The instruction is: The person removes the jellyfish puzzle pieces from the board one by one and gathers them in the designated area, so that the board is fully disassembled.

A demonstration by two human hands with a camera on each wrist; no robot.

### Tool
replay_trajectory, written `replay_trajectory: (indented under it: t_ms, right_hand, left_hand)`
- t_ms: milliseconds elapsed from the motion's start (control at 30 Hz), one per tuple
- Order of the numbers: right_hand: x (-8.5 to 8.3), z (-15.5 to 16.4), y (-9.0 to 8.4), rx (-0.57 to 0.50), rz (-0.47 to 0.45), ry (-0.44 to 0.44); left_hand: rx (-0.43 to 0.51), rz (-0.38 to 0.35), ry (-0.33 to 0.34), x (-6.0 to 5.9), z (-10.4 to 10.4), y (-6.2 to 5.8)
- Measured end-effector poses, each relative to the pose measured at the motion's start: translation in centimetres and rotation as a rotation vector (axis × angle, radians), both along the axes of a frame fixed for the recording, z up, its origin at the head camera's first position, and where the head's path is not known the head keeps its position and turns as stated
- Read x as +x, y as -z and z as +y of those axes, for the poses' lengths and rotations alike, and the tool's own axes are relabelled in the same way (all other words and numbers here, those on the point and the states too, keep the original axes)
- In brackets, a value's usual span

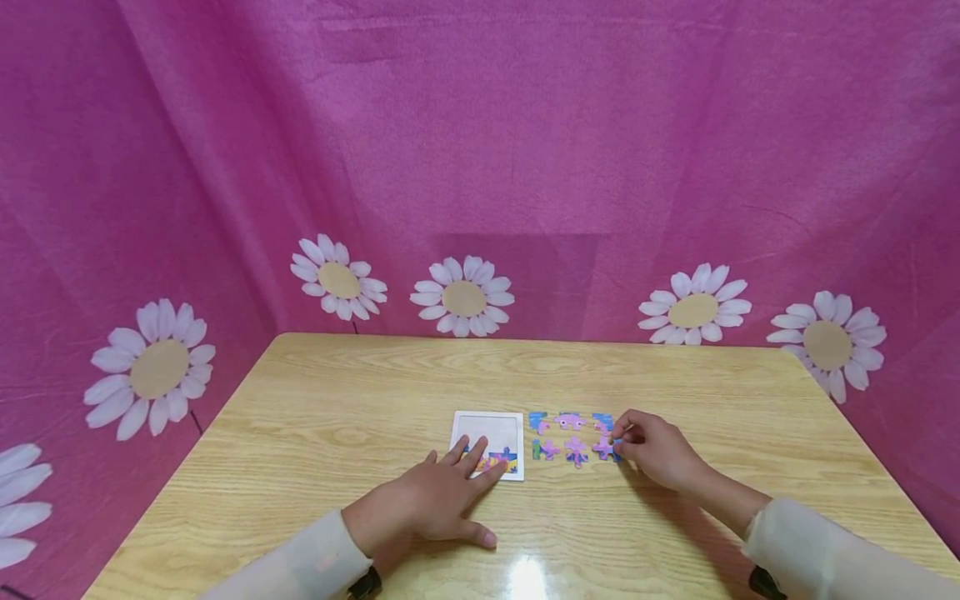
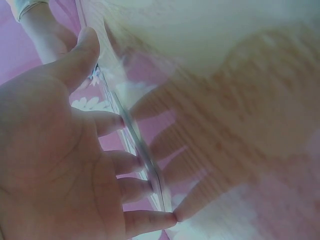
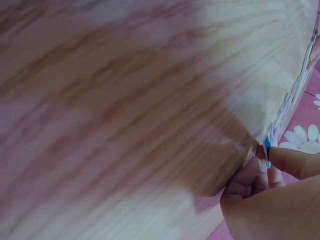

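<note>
A white puzzle tray (image 1: 488,414) lies on the table, its lower part filled with blue, yellow and pink pieces. Across its near edge my left hand (image 1: 450,496) rests with fingers spread; in the left wrist view the fingertips (image 2: 170,218) press down at the tray's edge. Right of the tray, loose jigsaw pieces (image 1: 576,451) in pink, blue and green lie in two rows. At the right end of these rows my right hand (image 1: 660,450) pinches a blue puzzle piece (image 3: 268,152) between thumb and finger, mostly hidden by the fingers in the head view.
The wood-grain table (image 1: 360,383) reaches back to a pink cloth (image 1: 510,167) printed with large white daisies. A bright glare spot (image 1: 527,577) shows on the near part of the tabletop.
</note>
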State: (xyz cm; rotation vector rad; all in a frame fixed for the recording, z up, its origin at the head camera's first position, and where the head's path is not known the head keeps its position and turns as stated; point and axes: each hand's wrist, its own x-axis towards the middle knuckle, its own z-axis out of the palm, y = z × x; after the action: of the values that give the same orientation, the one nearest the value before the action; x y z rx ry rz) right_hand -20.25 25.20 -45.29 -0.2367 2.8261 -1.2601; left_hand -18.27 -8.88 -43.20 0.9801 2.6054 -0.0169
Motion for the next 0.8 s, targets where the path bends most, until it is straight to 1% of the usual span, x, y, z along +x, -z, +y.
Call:
replay_trajectory:
  t_ms: [300,800]
  right_hand:
    - [-0.02,0.14,0.78,-0.018,0.0,0.006]
    - [0.03,0.2,0.82,0.002,0.002,-0.008]
  left_hand:
    - [0.009,-0.002,0.005,0.02,-0.02,-0.07]
    - [0.025,-0.011,-0.003,-0.12,-0.05,-0.19]
